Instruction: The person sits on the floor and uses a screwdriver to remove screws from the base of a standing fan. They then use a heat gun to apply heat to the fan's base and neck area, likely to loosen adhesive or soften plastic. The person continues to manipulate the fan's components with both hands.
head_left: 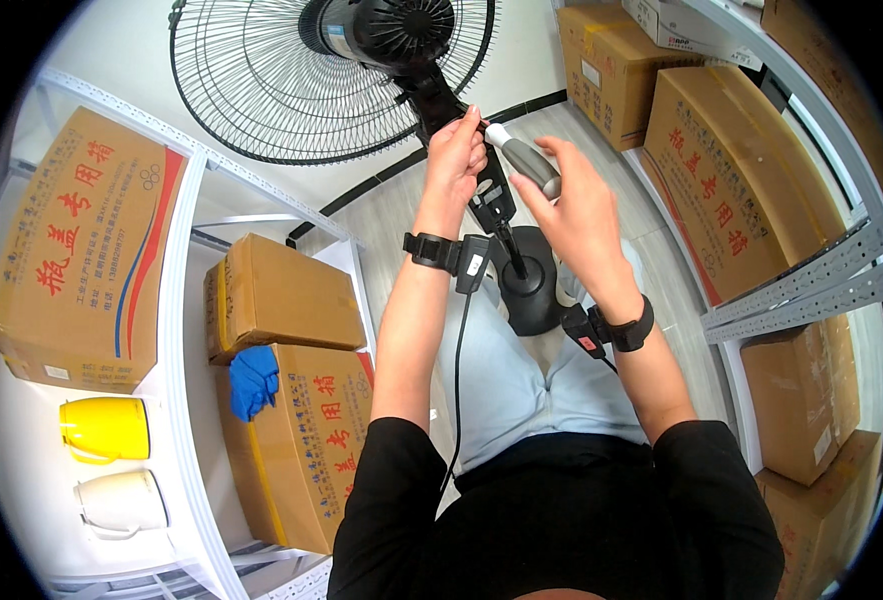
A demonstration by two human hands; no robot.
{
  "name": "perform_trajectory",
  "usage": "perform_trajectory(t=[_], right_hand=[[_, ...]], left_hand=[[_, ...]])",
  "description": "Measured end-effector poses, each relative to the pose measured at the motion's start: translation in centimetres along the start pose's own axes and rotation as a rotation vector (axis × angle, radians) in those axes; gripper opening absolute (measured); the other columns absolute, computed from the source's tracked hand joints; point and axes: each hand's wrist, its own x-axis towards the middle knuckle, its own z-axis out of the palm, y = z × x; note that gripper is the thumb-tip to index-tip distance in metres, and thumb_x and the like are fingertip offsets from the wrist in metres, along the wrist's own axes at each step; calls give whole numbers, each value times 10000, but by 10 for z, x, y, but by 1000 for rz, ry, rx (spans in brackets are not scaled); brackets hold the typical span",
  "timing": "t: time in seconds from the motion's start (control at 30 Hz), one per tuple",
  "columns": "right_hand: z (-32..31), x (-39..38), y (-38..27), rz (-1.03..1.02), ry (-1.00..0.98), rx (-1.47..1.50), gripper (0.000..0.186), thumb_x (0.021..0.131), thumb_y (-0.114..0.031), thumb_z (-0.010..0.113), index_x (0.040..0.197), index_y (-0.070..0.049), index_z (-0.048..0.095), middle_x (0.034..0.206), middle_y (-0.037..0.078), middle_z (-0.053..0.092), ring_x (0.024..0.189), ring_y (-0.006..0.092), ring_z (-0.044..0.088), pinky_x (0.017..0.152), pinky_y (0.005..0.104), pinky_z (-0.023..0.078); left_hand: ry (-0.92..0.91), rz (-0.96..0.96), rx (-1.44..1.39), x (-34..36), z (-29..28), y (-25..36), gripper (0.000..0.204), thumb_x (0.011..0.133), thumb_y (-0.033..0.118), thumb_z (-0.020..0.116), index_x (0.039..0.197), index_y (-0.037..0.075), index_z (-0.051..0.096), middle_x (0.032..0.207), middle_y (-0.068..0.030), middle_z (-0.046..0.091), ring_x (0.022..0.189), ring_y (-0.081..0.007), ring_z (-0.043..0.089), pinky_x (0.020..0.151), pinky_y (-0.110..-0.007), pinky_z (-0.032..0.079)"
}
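A black standing fan with a wire cage stands in front of me, its post running down to a round-cornered black base between my legs. My left hand is closed beside the upper post, fingers curled and thumb pressed forward; what it pinches is hidden. Between the thumb and fingers of my right hand lies a screwdriver with a grey and white handle. Its white end points at my left fingertips and the post. The tip cannot be made out.
White metal shelves flank me, with brown cartons on the left and more cartons on the right. A yellow jug, a white jug and a blue cloth are at the left. A black cable hangs from my left wrist.
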Motion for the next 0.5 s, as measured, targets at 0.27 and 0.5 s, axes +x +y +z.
perform_trajectory(t=[0.27, 0.5], right_hand=[[-1, 5, -2, 116, -49, -54, 327, 801, -173, 660, 1072, -40, 535, 934, 193, 609, 720, 312, 627, 599, 392, 488], [-6, 2, -11, 63, -57, 38, 315, 817, -177, 642, 1081, -41, 536, 937, 187, 615, 706, 326, 628, 619, 406, 489]], left_hand=[[29, 26, -58, -6, 10, -1, 248, 928, 282, 571, 827, 56, 546, 547, 54, 360, 398, -34, 294, 347, -186, 194], [35, 32, -72, -5, 9, 0, 255, 935, 278, 558, 835, 44, 549, 561, 41, 368, 403, -41, 303, 346, -190, 197]])
